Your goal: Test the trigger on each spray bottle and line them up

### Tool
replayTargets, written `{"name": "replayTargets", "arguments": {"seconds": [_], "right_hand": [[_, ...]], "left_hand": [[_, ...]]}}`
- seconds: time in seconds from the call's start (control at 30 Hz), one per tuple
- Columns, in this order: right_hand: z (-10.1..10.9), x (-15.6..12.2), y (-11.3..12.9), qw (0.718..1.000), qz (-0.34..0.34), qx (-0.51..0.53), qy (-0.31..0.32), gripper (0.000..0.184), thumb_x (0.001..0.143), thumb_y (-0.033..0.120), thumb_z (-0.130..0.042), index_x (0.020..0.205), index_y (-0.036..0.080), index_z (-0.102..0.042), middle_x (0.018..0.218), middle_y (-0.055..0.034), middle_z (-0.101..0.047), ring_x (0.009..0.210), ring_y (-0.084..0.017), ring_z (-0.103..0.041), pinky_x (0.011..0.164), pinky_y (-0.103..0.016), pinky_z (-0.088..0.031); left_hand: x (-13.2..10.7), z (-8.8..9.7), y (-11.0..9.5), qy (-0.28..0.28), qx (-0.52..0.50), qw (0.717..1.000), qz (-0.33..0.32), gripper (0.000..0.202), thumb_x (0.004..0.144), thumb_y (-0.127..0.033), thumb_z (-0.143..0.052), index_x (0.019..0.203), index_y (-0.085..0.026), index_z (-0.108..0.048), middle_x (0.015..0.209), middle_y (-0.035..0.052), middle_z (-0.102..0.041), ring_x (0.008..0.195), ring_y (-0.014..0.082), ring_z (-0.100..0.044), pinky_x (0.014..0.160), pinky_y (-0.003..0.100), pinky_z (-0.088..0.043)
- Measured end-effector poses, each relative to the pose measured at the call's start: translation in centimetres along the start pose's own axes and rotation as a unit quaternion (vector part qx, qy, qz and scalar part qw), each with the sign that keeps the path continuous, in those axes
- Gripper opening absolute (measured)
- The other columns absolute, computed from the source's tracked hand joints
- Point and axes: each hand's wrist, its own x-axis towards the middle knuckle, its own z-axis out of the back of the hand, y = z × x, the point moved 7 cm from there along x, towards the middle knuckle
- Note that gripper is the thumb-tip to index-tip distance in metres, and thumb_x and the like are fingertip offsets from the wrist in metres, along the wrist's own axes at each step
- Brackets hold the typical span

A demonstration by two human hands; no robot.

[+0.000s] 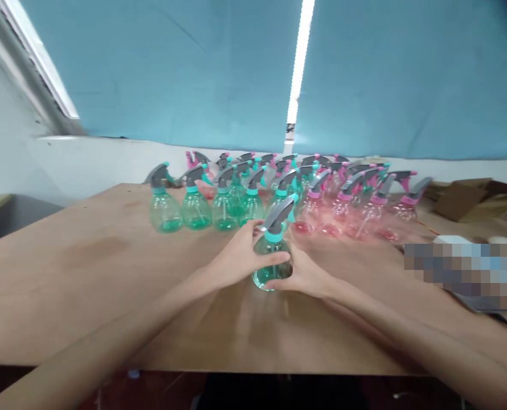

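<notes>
Both my hands are wrapped around a green spray bottle (pixel 267 274) with a turquoise collar and a grey trigger head. My left hand (pixel 245 250) grips its left side, thumb across the front. From the right, my right hand (pixel 307 270) closes on the lower body, its thumb near the base. The bottle is upright, above or on the table; I cannot tell whether its base touches. Just behind it stands a row of similar bottles: green ones, such as a green bottle (pixel 196 210), to the left, and pink ones, such as a pink bottle (pixel 309 213), to the right.
The wooden table (pixel 86 307) spreads out before me. More spray bottles crowd behind the front row. At the right are an open cardboard box (pixel 471 199) and a pixelated, blurred-out item (pixel 467 273). A blue blind (pixel 172 74) covers the window behind.
</notes>
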Motion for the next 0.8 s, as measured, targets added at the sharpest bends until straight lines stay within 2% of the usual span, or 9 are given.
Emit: {"name": "replayTargets", "arguments": {"seconds": [0.07, 0.13, 0.2, 0.3, 0.43, 0.5, 0.6, 0.7, 0.8], "right_hand": [[1.0, -0.8, 0.0, 1.000, 0.014, 0.006, 0.006, 0.084, 0.064, 0.042, -0.082, 0.135, 0.026, -0.041, 0.132, -0.0094, -0.052, 0.123, -0.032, -0.050, 0.099, -0.053, -0.045], [1.8, -1.4, 0.0, 1.000, 0.020, 0.016, 0.008, 0.094, 0.063, 0.041, -0.083, 0.141, 0.028, -0.032, 0.137, -0.0103, -0.048, 0.127, -0.033, -0.047, 0.101, -0.053, -0.044], [2.4, -1.8, -0.3, 1.000, 0.015, 0.014, 0.003, 0.100, 0.063, 0.041, -0.083, 0.145, 0.028, -0.026, 0.137, -0.0112, -0.047, 0.129, -0.033, -0.044, 0.102, -0.053, -0.043], [3.1, -2.1, -1.2, 1.000, -0.004, 0.007, -0.001, 0.102, 0.061, 0.043, -0.084, 0.143, 0.027, -0.026, 0.136, -0.0115, -0.048, 0.130, -0.033, -0.043, 0.102, -0.053, -0.042], [3.5, -1.7, -2.6, 0.999, -0.039, 0.004, -0.011, 0.097, 0.058, 0.050, -0.084, 0.136, 0.025, -0.032, 0.131, -0.0118, -0.051, 0.120, -0.032, -0.052, 0.095, -0.051, -0.048], [3.6, -1.3, -2.8, 0.999, -0.033, -0.006, -0.014, 0.099, 0.059, 0.052, -0.083, 0.138, 0.025, -0.030, 0.132, -0.0123, -0.051, 0.120, -0.033, -0.052, 0.095, -0.051, -0.047], [3.4, -1.0, -3.1, 0.999, -0.005, -0.028, 0.019, 0.104, 0.062, 0.055, -0.080, 0.144, 0.024, -0.024, 0.135, -0.0133, -0.049, 0.121, -0.034, -0.051, 0.096, -0.050, -0.046], [3.7, -1.3, -4.1, 0.996, 0.006, -0.083, 0.043, 0.099, 0.065, 0.059, -0.076, 0.144, 0.024, -0.029, 0.137, -0.0141, -0.049, 0.122, -0.034, -0.051, 0.097, -0.050, -0.045], [4.7, -1.8, -5.9, 0.989, -0.024, -0.142, 0.045, 0.088, 0.070, 0.062, -0.070, 0.142, 0.023, -0.037, 0.136, -0.0149, -0.051, 0.122, -0.035, -0.051, 0.098, -0.051, -0.044]], "left_hand": [[1.9, -1.2, -2.1, 0.051, -0.014, 0.998, -0.021, 0.068, 0.074, -0.045, -0.072, 0.131, -0.024, -0.041, 0.124, 0.0085, -0.057, 0.108, 0.0251, -0.058, 0.089, 0.039, -0.047], [3.4, -2.3, -3.9, 0.076, 0.006, 0.995, -0.059, 0.061, 0.075, -0.047, -0.071, 0.126, -0.025, -0.046, 0.107, 0.0051, -0.062, 0.093, 0.0224, -0.060, 0.077, 0.036, -0.048], [4.6, -3.4, -4.7, 0.087, 0.000, 0.992, -0.094, 0.052, 0.077, -0.045, -0.069, 0.121, -0.024, -0.051, 0.098, 0.0032, -0.062, 0.084, 0.0200, -0.059, 0.072, 0.033, -0.047], [6.0, -4.9, -4.2, 0.078, -0.054, 0.988, -0.125, 0.042, 0.078, -0.035, -0.067, 0.116, -0.023, -0.054, 0.095, 0.0025, -0.062, 0.083, 0.0187, -0.060, 0.072, 0.033, -0.048], [7.4, -5.7, -2.4, 0.045, -0.093, 0.988, -0.115, 0.026, 0.079, -0.022, -0.057, 0.105, -0.022, -0.060, 0.086, 0.0014, -0.062, 0.080, 0.0179, -0.059, 0.072, 0.033, -0.049], [7.7, -5.6, -2.0, 0.040, -0.093, 0.989, -0.110, 0.026, 0.077, -0.018, -0.053, 0.101, -0.021, -0.061, 0.083, 0.0008, -0.062, 0.077, 0.0171, -0.059, 0.071, 0.033, -0.050], [8.0, -4.6, -1.7, 0.027, -0.070, 0.991, -0.107, 0.030, 0.073, -0.016, -0.052, 0.100, -0.021, -0.062, 0.081, 0.0003, -0.062, 0.072, 0.0164, -0.058, 0.070, 0.033, -0.050], [8.1, -3.0, -1.2, 0.003, -0.038, 0.995, -0.096, 0.032, 0.073, -0.019, -0.052, 0.102, -0.022, -0.064, 0.078, -0.0007, -0.062, 0.068, 0.0162, -0.057, 0.070, 0.033, -0.050], [8.2, -1.9, -0.5, -0.005, -0.031, 0.996, -0.083, 0.037, 0.075, -0.020, -0.052, 0.109, -0.025, -0.064, 0.069, -0.0031, -0.057, 0.062, 0.0155, -0.055, 0.071, 0.033, -0.050]]}}
